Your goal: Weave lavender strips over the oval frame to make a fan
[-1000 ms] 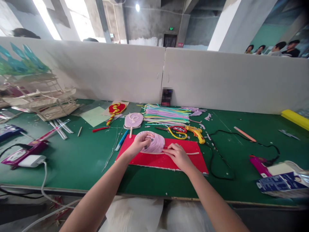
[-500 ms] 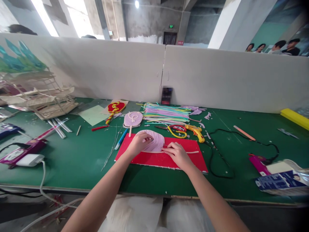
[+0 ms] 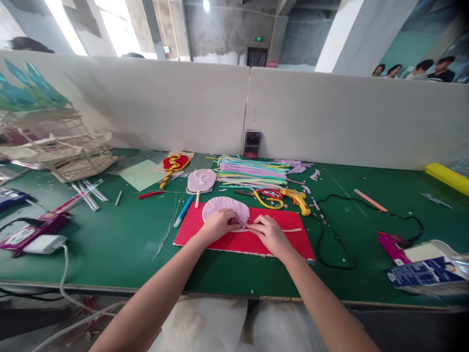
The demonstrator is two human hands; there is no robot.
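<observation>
A round fan-shaped piece covered in lilac strips (image 3: 223, 204), with a pale rim, lies on a red board (image 3: 220, 242). My left hand (image 3: 222, 223) rests over its lower right edge, fingertips pressed together there; the exact grip is hidden. Close beside it, my right hand (image 3: 269, 233) pinches a pale pipe cleaner (image 3: 293, 230) at the piece's edge. The strip's free end runs out to the right across the board. A short thin stem shows between the piece and my right fingers.
Behind the board lie a bundle of coloured pipe cleaners (image 3: 252, 172), scissors (image 3: 269, 200) and a yellow glue gun (image 3: 298, 201). A smaller lilac fan (image 3: 201, 181) and a red-yellow fan (image 3: 176, 164) are at left. A black cable (image 3: 335, 265) curls at right, near a blue packet (image 3: 425, 276).
My left hand has slid right and down along the lilac piece to its lower right edge, uncovering the piece's left side. My right hand has stayed in place.
</observation>
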